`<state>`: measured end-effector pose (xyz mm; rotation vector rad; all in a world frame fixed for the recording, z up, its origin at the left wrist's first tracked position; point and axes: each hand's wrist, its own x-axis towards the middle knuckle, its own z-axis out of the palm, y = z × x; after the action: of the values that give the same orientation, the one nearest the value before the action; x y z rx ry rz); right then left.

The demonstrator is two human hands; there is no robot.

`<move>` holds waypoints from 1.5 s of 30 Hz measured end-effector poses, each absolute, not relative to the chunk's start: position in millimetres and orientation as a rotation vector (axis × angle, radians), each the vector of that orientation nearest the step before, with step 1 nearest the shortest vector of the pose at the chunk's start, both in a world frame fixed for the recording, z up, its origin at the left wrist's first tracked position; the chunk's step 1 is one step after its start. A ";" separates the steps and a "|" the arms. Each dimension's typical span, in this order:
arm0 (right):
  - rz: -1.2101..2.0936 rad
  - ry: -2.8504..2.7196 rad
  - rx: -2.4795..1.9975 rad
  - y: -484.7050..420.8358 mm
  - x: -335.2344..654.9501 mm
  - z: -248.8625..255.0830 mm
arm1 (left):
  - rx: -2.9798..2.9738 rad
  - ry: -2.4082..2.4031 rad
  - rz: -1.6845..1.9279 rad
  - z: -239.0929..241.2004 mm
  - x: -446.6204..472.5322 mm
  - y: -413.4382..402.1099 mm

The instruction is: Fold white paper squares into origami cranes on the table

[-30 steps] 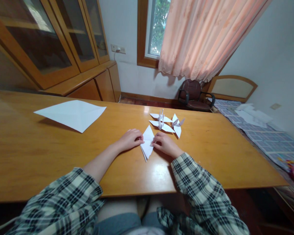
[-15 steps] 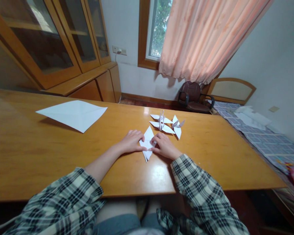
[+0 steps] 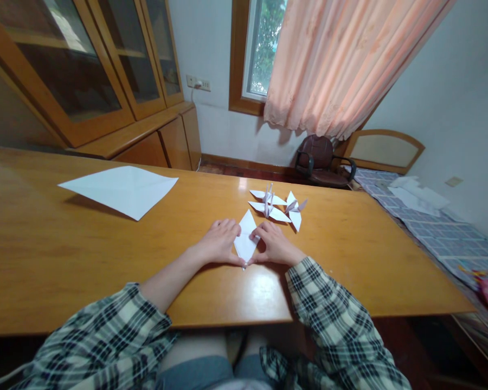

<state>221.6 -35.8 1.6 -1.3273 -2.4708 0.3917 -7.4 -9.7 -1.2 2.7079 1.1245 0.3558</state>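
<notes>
Near the front edge of the wooden table (image 3: 44, 260), a folded white paper kite shape (image 3: 246, 241) is pressed flat between the left hand (image 3: 219, 242) and right hand (image 3: 274, 245); both are spread open, fingertips on its side edges, nothing gripped. Thin, light and easily creased, the paper is probably best taken by its folded edges, not its points. Two finished paper cranes (image 3: 276, 206) stand just beyond, a large creased sheet (image 3: 120, 189) well apart to the left, with bare tabletop between.
</notes>
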 end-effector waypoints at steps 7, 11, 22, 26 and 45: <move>0.781 -2.379 -1.141 -26.8 239.6 4.3 | 2.511 0.823 0.286 -0.8 -30.9 17.6; 0.750 -2.317 -1.137 -24.0 237.3 1.0 | 2.469 0.793 0.352 -5.9 -33.3 27.3; 0.650 -2.251 -1.197 -19.4 233.4 -0.4 | 2.467 0.871 0.539 -11.5 -25.1 32.5; 0.522 -2.166 -1.373 -16.8 227.6 -7.2 | 2.456 1.005 0.582 -14.9 -20.1 31.3; 0.340 -2.148 -1.497 -19.6 218.8 -16.1 | 2.597 0.978 0.583 -13.2 -17.4 21.7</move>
<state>218.8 -19.6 -16.1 -1.4966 -2.1475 0.3398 -17.4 21.7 -13.2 2.5966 0.9775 0.5829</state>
